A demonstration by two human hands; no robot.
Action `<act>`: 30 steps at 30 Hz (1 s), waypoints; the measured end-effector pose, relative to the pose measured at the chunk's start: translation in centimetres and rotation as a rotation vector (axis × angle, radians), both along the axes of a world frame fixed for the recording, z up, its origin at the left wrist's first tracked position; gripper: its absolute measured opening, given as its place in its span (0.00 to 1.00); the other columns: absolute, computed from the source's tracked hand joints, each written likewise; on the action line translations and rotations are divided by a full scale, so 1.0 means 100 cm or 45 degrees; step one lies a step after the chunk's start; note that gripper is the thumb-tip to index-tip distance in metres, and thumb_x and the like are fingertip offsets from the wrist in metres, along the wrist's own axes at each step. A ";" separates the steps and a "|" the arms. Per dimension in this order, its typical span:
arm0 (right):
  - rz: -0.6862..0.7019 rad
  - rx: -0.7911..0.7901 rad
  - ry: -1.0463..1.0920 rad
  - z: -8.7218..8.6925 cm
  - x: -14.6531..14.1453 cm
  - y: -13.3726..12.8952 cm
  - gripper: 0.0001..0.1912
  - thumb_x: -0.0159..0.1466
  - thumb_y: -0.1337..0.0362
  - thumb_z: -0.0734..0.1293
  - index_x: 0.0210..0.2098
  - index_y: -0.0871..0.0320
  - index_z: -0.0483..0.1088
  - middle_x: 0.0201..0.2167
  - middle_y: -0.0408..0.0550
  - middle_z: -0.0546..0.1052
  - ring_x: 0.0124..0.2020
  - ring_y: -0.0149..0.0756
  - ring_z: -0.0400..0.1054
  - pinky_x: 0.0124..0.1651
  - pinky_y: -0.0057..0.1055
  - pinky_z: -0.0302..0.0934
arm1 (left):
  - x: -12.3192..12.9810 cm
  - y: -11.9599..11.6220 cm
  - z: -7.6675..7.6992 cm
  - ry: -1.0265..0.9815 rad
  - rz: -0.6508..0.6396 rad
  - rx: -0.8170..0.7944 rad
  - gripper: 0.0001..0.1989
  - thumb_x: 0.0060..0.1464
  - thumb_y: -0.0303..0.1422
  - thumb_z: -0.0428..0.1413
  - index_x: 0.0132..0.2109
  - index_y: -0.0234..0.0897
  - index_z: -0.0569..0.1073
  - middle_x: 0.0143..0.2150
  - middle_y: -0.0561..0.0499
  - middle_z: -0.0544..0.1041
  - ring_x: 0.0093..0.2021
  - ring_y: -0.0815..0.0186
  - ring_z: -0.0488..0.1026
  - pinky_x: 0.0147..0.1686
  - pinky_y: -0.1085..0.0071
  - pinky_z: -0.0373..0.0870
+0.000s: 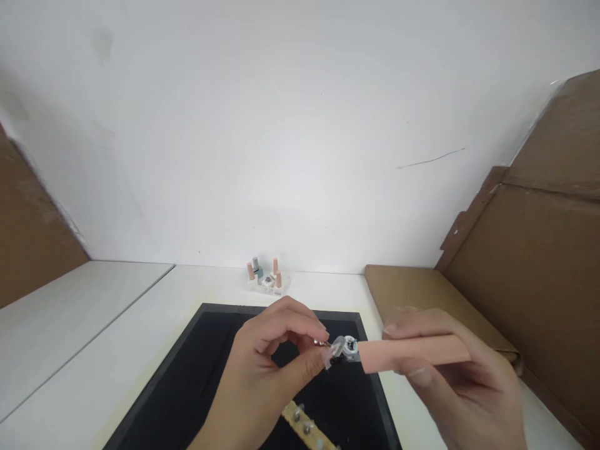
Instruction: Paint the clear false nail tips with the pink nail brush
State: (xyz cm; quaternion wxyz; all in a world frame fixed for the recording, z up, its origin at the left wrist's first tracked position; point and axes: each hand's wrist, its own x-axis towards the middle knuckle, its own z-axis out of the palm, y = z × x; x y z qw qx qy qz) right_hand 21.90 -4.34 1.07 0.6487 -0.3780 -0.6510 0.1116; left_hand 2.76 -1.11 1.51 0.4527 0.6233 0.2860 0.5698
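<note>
My right hand (450, 369) holds a long peach-coloured handle (412, 353) between thumb and fingers, pointing left. At its left end is a small white and clear piece (349, 345) with dark parts. My left hand (276, 362) pinches a tiny shiny metal piece (321, 342) and the edge of a clear curved bit (335, 350) beside the handle's tip. The two hands meet over the black mat (210, 375). Below them lies a yellowish strip (307, 428) bearing several small metallic and clear pieces, partly hidden by my left hand.
Near the wall, a clear holder (267, 284) carries several small bottles with peach and grey caps. Flat cardboard (412, 290) lies on the white table (135, 325) at the right. Cardboard panels stand at both sides, and a white wall (281, 137) rises behind.
</note>
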 end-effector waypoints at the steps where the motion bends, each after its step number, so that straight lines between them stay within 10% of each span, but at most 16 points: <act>1: -0.008 0.001 -0.014 0.000 0.000 0.000 0.08 0.63 0.52 0.71 0.35 0.48 0.77 0.27 0.40 0.80 0.27 0.31 0.74 0.30 0.21 0.68 | 0.000 0.000 0.000 -0.003 0.000 0.007 0.12 0.48 0.18 0.64 0.30 0.42 0.83 0.30 0.54 0.78 0.28 0.72 0.73 0.29 0.80 0.71; 30: -0.015 0.059 -0.040 0.000 -0.001 -0.001 0.08 0.64 0.52 0.70 0.37 0.48 0.76 0.26 0.39 0.79 0.25 0.27 0.73 0.29 0.18 0.67 | -0.003 0.002 -0.008 -0.088 -0.145 -0.079 0.09 0.50 0.22 0.66 0.32 0.44 0.83 0.32 0.55 0.76 0.29 0.73 0.71 0.31 0.79 0.70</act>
